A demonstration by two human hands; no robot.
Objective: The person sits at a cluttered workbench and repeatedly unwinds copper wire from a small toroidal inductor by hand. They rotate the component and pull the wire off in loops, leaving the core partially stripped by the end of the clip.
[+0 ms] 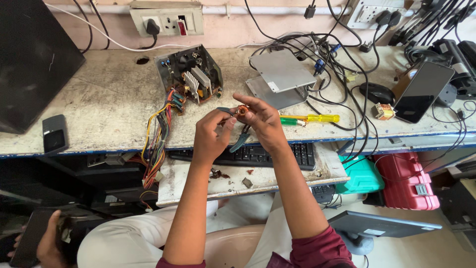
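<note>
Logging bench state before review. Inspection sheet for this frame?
Surface: worn white bench, stained.
Job's things: small copper coil and teal-handled pliers, held between both hands.
Clutter: open power supply, metal cover, yellow screwdriver, phone, keyboard.
Grippers: left hand and right hand pinch the coil with their fingers.
Cables: coloured wire bundle hangs off the edge; black cables tangled.
Surroundings: wall sockets, red case.

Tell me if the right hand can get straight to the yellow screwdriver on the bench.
Probably yes, once freed: the right hand is pinching a small copper part, but the yellow screwdriver lies uncovered just beside it on the bench, nothing between.
</note>
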